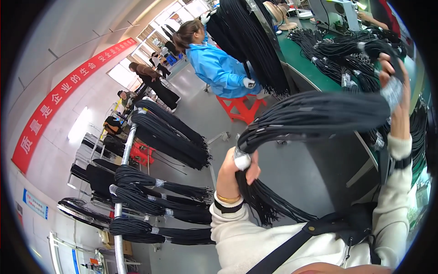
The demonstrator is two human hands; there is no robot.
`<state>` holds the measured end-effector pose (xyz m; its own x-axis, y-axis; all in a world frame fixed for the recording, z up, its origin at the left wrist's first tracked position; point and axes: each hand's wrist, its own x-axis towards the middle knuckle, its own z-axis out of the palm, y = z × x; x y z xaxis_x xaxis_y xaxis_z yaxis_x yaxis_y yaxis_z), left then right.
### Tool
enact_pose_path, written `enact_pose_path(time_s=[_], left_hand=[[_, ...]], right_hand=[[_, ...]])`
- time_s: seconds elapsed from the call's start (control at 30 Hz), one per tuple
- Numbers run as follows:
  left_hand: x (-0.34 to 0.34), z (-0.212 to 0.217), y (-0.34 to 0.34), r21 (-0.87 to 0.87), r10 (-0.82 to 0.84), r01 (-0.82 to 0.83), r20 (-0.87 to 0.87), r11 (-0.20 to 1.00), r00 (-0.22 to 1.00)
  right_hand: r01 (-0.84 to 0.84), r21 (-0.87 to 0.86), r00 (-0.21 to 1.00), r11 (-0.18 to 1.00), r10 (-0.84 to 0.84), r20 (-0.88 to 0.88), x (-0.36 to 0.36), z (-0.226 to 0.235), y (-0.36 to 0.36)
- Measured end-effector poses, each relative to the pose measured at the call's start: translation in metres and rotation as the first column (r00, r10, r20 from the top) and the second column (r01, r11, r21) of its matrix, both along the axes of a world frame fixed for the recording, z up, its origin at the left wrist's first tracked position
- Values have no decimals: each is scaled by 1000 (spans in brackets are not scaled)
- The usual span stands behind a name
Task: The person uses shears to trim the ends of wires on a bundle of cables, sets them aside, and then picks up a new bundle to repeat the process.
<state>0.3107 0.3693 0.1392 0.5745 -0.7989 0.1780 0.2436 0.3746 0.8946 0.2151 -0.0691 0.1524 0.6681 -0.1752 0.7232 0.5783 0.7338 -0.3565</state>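
A thick bundle of black cables [315, 114] stretches between my two hands, its middle blurred by motion. My left hand [239, 166] is closed around the bundle's near end, at a band of clear wrap, with a white cover on one fingertip. Loose cable ends [269, 201] hang below that hand. Raised at the far right, my right hand [396, 86] grips the other end, beside a second clear-wrapped band [392, 93]. The bundle arches over the floor, between the hanging rack and the green table.
At left, a metal rack [119, 210] carries several hanging black cable bundles [169, 137]. The green table [296, 50] at right holds more cables [328, 59], a fan [279, 16] and a machine [344, 13]. A person in blue [216, 68] sits on a red stool [239, 107] ahead.
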Motion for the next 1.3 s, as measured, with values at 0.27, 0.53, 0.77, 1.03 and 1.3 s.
enact_pose_path(time_s=[0.27,0.53,0.77,1.03,1.3], left_hand=[[58,-48,-27,-4,513,-515,105,857,852],[72,-11,-110,-58,503,-522,375,851,778],[105,79,-273,-52,176,-171,448,984,877],[118,89,-550,-40,-58,-801,994,598,-93],[-67,-26,-514,845,-959,456,222,281,179]], right_hand=[[67,436,948,898,79,-309,-38,-75,-2],[473,410,844,780,-268,-464,-93,-26,30],[45,412,977,910,-126,173,-132,-95,-10],[789,514,592,337,-643,-487,-122,-92,29],[888,-287,108,359,-770,-629,-147,-97,26]])
